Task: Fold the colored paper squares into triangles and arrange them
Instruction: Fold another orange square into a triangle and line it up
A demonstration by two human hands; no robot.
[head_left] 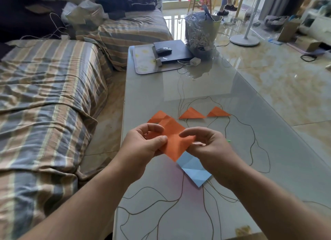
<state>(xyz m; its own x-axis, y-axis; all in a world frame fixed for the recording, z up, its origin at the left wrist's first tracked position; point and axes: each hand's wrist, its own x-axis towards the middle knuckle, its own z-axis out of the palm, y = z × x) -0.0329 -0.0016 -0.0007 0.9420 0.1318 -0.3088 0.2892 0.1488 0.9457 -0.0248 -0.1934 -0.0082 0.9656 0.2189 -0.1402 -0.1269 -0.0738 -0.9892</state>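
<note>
An orange paper square (174, 141) hangs above the glass table (223, 195), creased. My left hand (143, 143) pinches its left side with thumb and fingers. My right hand (207, 144) grips its right corner. Behind it another orange sheet (158, 116) lies flat on the table. Two folded orange triangles (192, 113) (217, 112) lie side by side farther back. A light blue creased square (194, 170) lies on the table under my right wrist, partly hidden.
A striped sofa (50, 100) runs along the table's left edge. At the far end sit a tray (143, 64), a black laptop (176, 51) with a mouse (163, 50), a white charger (195, 61) and a plastic-wrapped bundle (198, 35). A fan stand (244, 39) is on the floor.
</note>
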